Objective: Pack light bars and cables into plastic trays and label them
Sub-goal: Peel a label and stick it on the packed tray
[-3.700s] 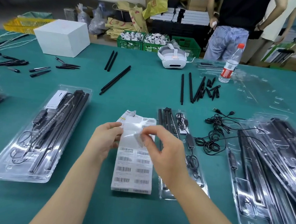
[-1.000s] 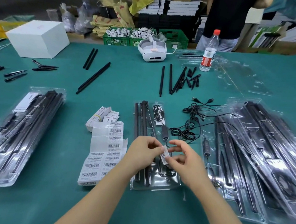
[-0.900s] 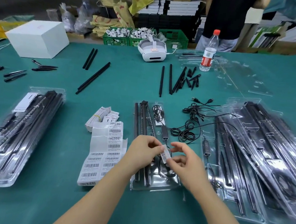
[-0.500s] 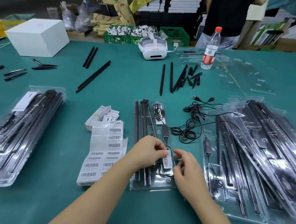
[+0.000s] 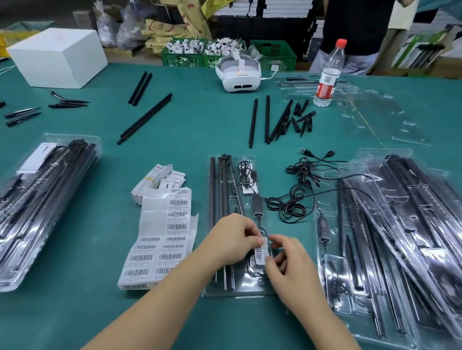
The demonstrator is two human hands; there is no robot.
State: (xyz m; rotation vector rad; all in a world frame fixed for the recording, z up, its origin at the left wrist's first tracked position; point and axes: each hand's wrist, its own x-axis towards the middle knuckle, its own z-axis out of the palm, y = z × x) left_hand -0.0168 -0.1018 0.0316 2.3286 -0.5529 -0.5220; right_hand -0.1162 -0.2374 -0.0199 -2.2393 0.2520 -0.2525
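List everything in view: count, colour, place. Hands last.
centre tray: one, clear, under both hands, holding black bars and a cable
barcode label: one, white, on the centre tray between the hands
label sheets: a few, white, left of the centre tray
packed trays: a pile, clear, far left
tray stack: several, clear, right side
loose cables: tangled, black, beyond the centre tray
loose bars: several, black, mid-table
white box: one, far left
headset: one, white, far centre
water bottle: one, clear, red cap
left hand: touches the label
right hand: pinches the label
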